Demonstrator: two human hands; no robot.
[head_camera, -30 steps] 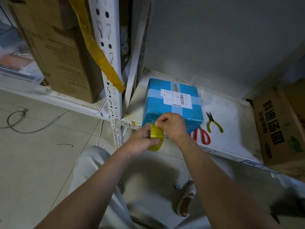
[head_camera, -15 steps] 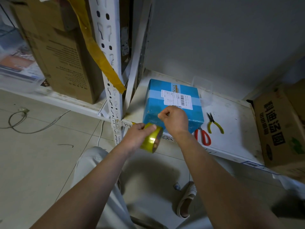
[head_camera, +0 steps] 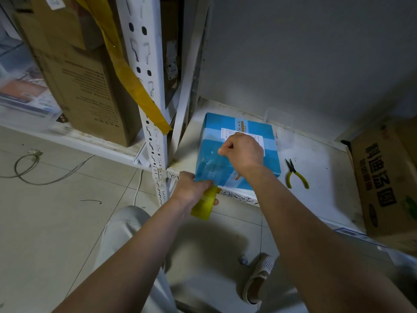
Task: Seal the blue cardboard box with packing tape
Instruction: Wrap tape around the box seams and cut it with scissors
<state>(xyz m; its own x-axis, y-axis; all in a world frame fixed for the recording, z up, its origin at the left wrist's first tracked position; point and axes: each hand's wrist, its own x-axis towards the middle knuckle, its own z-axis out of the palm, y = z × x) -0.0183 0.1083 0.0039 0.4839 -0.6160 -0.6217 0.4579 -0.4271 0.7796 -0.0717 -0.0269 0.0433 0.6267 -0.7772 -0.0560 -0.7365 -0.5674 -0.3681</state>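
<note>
Box (head_camera: 237, 154), blue, sits on white shelf (head_camera: 316, 188) at frame centre. Right hand (head_camera: 242, 149), pinching tape end, now up over box top (earlier at near edge); clear strip drawn across lid, seal begun. Left hand (head_camera: 191, 190) grips yellow roll (head_camera: 204, 205), now lower, below shelf edge.

The blue box (head_camera: 237, 154) fills the white shelf's (head_camera: 316, 195) left part, with bare shelf at its 3 o'clock broken only by yellow pliers (head_camera: 295, 175); a brown carton (head_camera: 388, 188) walls that far side, a white upright post (head_camera: 153, 123) stands close at 9 o'clock, the wall near at 12
</note>
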